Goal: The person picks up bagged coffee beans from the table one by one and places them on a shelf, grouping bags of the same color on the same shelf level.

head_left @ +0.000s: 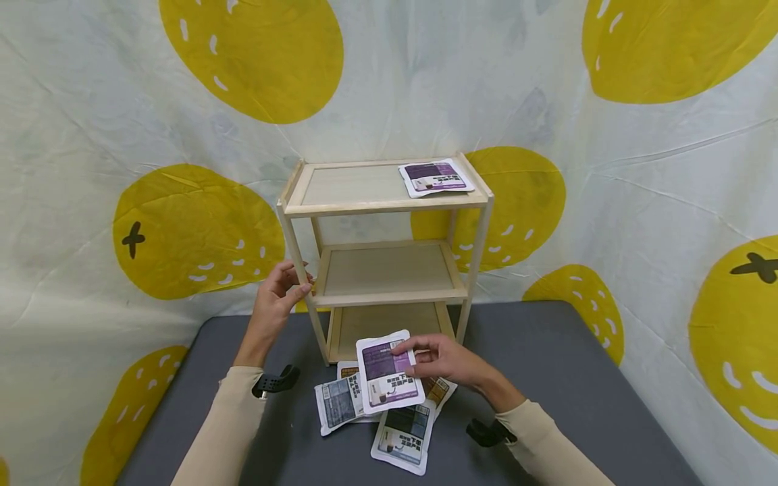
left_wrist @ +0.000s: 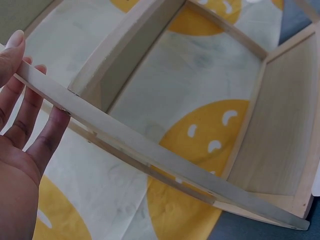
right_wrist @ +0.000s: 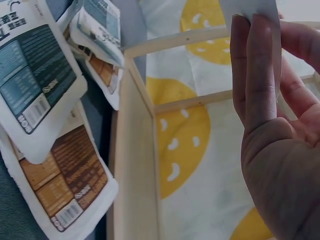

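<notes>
A white-edged purple pouch (head_left: 379, 364) is pinched between the thumb and fingers of my right hand (head_left: 452, 368), above a small pile of pouches. In the right wrist view, only a pale strip of the held pouch (right_wrist: 250, 9) shows beyond the fingers. My left hand (head_left: 273, 307) holds the left front post of a three-tier wooden shelf (head_left: 371, 298) at about the middle tier. The left wrist view has the thumb and fingers on either side of that post (left_wrist: 130, 131). Another purple pouch (head_left: 436, 177) lies on the top tier's right side.
On the dark grey table (head_left: 516, 351), in front of the shelf, lie a blue-grey pouch (head_left: 337, 405), a dark green pouch (head_left: 402, 447) and brown pouches (right_wrist: 65, 175), partly overlapping. A cloth with yellow fruit prints (head_left: 377, 81) hangs close behind the shelf.
</notes>
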The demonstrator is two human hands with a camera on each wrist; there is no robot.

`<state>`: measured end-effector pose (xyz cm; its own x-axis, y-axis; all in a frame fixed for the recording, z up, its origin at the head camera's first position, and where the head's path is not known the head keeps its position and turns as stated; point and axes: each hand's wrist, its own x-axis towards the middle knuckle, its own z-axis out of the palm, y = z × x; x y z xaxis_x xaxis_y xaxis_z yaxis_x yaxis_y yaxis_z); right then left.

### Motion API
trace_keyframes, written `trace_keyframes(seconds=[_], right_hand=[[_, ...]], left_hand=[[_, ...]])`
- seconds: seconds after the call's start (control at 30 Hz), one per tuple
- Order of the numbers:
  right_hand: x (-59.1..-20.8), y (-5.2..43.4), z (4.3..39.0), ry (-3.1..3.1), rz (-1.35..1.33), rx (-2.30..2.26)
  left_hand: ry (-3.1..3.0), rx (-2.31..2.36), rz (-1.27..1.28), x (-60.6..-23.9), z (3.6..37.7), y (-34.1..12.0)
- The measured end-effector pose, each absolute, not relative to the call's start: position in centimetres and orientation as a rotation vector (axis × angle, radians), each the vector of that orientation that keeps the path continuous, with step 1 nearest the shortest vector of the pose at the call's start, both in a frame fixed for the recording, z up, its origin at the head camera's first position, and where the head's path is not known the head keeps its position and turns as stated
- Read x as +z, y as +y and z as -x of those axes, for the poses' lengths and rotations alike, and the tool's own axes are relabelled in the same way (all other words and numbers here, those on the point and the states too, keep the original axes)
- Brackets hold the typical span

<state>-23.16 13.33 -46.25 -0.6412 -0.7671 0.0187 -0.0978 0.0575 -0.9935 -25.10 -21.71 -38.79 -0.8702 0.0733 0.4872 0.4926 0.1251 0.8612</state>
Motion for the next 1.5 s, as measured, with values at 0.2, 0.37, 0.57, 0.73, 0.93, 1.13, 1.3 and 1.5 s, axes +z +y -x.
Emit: trace_keyframes(seconds=[0.2,0.37,0.57,0.73,0.93,1.13,1.3,1.5], right_hand=[[-45.2,13.4,22.9,1.804,0.873,-1.645],[-44.1,13.5,22.8,1.819,0.873,-1.655],[-42.4,14.0,23.0,1.827,0.905,-1.669],[-41.1,14.2,23.0,1.845,0.921,-1.684],[-39.5,14.2,22.8,1.837,0.908,-1.701],[-38.0,14.4,23.0,1.880,0.964,-1.690],[-36.6,14.7,23.1,1.934,0.993,-1.668],[-35.1,14.9,23.0,1.950,0.991,-1.659]], left_hand=[[-2.077,-1.813,0.560,-38.7,25.0,-21.7],[-2.080,-1.830,0.549,-38.7,25.0,-21.7],[-2.079,-1.822,0.553,-38.8,25.1,-21.8],[-2.074,-1.817,0.557,-38.9,25.1,-21.8],[-2.076,-1.811,0.548,-39.9,26.1,-22.3],[-2.067,-1.801,0.565,-40.7,26.8,-22.6],[-2.057,-1.779,0.608,-40.8,26.9,-22.7],[-2.058,-1.798,0.584,-40.8,26.9,-22.6]])
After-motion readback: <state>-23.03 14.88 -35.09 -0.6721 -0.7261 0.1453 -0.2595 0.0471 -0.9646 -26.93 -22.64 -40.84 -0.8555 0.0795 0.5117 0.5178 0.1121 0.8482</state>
